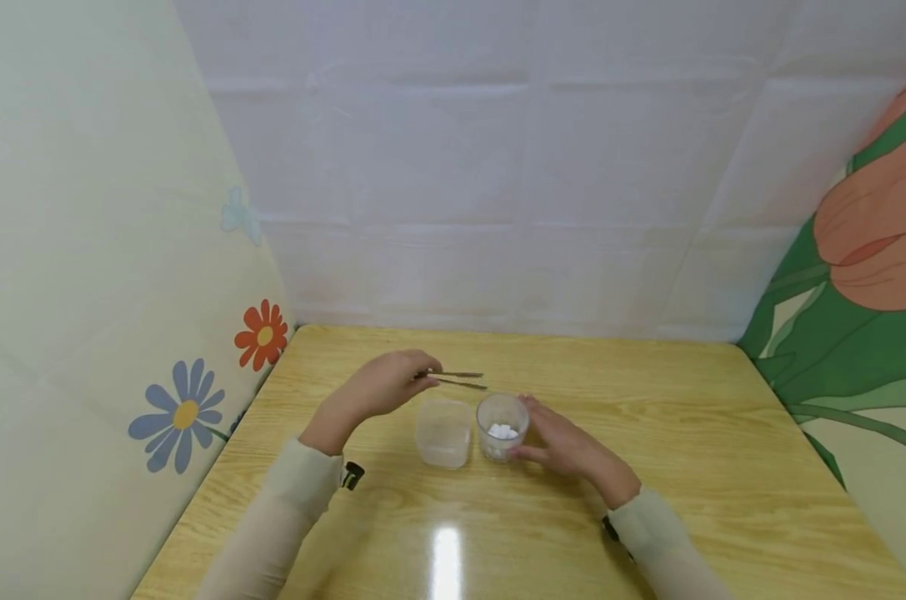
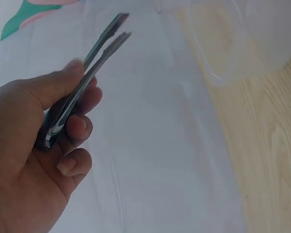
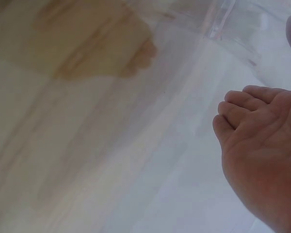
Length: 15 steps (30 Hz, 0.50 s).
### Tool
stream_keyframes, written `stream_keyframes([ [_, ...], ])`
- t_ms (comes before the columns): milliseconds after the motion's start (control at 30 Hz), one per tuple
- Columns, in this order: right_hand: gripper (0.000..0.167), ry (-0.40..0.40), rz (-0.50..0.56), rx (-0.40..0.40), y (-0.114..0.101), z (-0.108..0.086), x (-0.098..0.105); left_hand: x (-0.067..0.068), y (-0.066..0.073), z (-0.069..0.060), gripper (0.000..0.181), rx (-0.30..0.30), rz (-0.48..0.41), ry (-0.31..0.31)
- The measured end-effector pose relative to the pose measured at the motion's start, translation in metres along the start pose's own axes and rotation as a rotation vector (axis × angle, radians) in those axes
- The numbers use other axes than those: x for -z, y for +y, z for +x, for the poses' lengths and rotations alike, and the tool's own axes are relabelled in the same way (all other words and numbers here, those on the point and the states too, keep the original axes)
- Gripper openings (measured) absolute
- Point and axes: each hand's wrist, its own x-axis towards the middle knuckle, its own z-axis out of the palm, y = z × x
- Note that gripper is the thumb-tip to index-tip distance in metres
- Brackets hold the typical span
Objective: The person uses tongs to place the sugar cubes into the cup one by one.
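My left hand (image 1: 385, 385) holds small metal tongs (image 1: 460, 379) above the table, left of and behind the glass. In the left wrist view the thumb and curled fingers grip the tongs (image 2: 82, 82), whose toothed tips stand a little apart. A clear glass (image 1: 502, 413) with several small white pieces (image 1: 503, 432) in it stands on the table. My right hand (image 1: 561, 442) is at the glass's right side, thumb and fingers spread about it. The right wrist view shows this hand (image 3: 262, 131) with fingers nearly straight; firm contact cannot be made out.
A clear square plastic container (image 1: 443, 433) sits just left of the glass. Both stand on a wood-grain table (image 1: 648, 400). A white sheet (image 1: 437, 167) hangs behind it, and flower-printed cloth (image 1: 85, 250) lines the sides.
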Motion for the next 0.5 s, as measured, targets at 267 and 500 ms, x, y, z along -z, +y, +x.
stream_keyframes([
  [267, 0.097, -0.012, -0.006, -0.013, -0.002, 0.0, 0.002, -0.001, -0.006, -0.016, 0.035, 0.118, 0.049, 0.055],
  [500, 0.097, -0.013, -0.009, -0.014, -0.004, -0.001, 0.003, -0.01, -0.012, -0.03, 0.039, 0.184, 0.073, 0.12],
])
